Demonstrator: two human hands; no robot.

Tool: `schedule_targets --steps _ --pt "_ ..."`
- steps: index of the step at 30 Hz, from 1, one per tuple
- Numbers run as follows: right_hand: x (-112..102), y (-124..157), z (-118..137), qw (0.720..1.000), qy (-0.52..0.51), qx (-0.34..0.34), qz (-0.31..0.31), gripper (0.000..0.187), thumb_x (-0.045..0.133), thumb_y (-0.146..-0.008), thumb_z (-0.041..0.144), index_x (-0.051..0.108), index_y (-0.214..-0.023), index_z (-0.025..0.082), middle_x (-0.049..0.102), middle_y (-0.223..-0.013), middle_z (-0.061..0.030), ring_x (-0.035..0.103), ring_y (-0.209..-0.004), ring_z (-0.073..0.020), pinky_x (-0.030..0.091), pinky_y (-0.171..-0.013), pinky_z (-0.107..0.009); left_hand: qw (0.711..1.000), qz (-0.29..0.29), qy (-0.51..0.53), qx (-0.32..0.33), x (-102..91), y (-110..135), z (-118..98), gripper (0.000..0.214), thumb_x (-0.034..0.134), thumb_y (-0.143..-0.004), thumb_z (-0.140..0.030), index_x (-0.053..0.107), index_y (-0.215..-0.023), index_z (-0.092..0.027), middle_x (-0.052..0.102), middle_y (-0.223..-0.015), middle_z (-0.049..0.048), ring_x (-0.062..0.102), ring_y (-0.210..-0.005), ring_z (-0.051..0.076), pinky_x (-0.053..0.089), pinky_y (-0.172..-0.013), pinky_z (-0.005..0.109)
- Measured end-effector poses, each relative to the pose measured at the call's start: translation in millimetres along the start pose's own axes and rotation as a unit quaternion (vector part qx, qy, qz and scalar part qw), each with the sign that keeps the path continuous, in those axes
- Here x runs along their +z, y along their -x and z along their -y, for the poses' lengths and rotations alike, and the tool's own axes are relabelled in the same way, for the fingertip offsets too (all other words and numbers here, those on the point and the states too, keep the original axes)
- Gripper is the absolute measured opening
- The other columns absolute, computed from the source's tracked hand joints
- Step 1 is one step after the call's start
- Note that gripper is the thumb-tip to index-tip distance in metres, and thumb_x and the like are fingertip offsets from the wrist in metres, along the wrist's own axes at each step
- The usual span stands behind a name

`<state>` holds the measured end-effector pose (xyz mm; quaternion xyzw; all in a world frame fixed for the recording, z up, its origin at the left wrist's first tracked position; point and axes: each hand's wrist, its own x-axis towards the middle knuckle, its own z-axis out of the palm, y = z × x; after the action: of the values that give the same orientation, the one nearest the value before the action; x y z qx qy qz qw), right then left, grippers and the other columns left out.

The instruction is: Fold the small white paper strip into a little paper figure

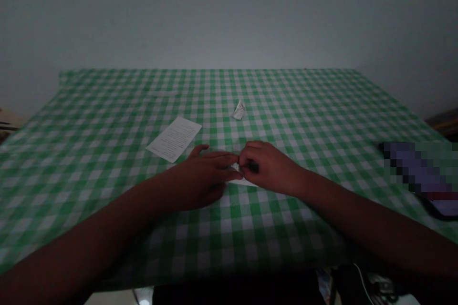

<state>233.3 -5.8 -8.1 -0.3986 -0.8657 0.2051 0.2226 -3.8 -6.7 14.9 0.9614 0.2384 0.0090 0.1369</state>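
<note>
Left hand [203, 180] open over paper [245, 182]; right hand [267, 166] pinched narrow (grip contents hidden, cannot tell); uneven pull could tear paper.

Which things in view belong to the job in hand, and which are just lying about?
Likely in the job:
- left hand, fingers outstretched
- right hand, fingers curled
- white paper, partly hidden by the hands

Apparently lying about, untouched:
- text sheet, beyond the left hand
- small scrap, farther back
- dark-edged device, far right, partly pixelated
</note>
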Motion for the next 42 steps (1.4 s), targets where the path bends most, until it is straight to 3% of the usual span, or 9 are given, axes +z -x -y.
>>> schedule_targets --steps 6,16,24,31,37,42 --pt "2 -1 1 1.0 0.009 -0.006 0.012 0.01 0.07 -0.079 0.02 0.061 -0.077 0.019 0.061 -0.076 0.0012 0.056 -0.077 -0.0147 0.04 -0.074 -0.028 0.999 -0.009 -0.006 -0.04 -1.2 0 -2 0.057 0.056 -0.085 -0.016 0.054 -0.136 -0.04 0.044 -0.149 0.0061 0.046 -0.133 0.033 0.032 -0.108 0.059" --pt "0 -14 -11 0.997 0.049 0.047 -0.035 0.012 0.069 -0.079 0.017 0.059 -0.071 0.018 0.058 -0.071 0.001 0.052 -0.07 -0.0138 0.037 -0.066 -0.026 1.0 -0.011 0.017 -0.023 -4.5 0 -4 0.053 0.055 -0.084 -0.014 0.059 -0.132 -0.038 0.048 -0.15 0.0019 0.045 -0.136 0.03 0.028 -0.11 0.058" --pt "1 -4 0 1.0 0.029 -0.002 0.011 0.009 0.069 -0.079 0.017 0.062 -0.074 0.019 0.062 -0.074 0.0009 0.056 -0.076 -0.0147 0.04 -0.073 -0.028 1.0 -0.022 0.021 -0.003 -5.1 2 -1 0.063 0.054 -0.08 -0.009 0.055 -0.135 -0.04 0.048 -0.15 0.0 0.047 -0.135 0.029 0.025 -0.112 0.059" --pt "-3 -12 -7 0.997 0.057 0.058 -0.01 0.012 0.07 -0.08 0.024 0.062 -0.073 0.019 0.062 -0.075 -0.0005 0.056 -0.075 -0.016 0.039 -0.07 -0.029 1.0 0.008 0.019 -0.022 -5.5 2 -3 0.055 0.052 -0.084 -0.012 0.057 -0.134 -0.036 0.045 -0.153 0.0036 0.044 -0.137 0.03 0.026 -0.111 0.06" --pt "0 -4 4 0.999 0.03 0.008 0.029 0.007 0.067 -0.081 0.017 0.064 -0.075 0.02 0.064 -0.076 0.0009 0.056 -0.078 -0.0155 0.039 -0.078 -0.03 0.999 0.012 -0.013 -0.039 -9.1 2 -8 0.061 0.057 -0.082 -0.016 0.053 -0.137 -0.043 0.041 -0.153 0.0025 0.041 -0.135 0.035 0.031 -0.108 0.059" --pt "-3 -8 2 0.998 0.057 0.033 0.022 0.011 0.067 -0.083 0.022 0.062 -0.074 0.019 0.063 -0.074 -0.0004 0.055 -0.076 -0.0162 0.039 -0.073 -0.03 0.998 0.017 -0.006 -0.052 -13.1 4 -9 0.055 0.059 -0.083 -0.015 0.059 -0.132 -0.041 0.044 -0.151 0.0025 0.042 -0.136 0.034 0.027 -0.111 0.06"
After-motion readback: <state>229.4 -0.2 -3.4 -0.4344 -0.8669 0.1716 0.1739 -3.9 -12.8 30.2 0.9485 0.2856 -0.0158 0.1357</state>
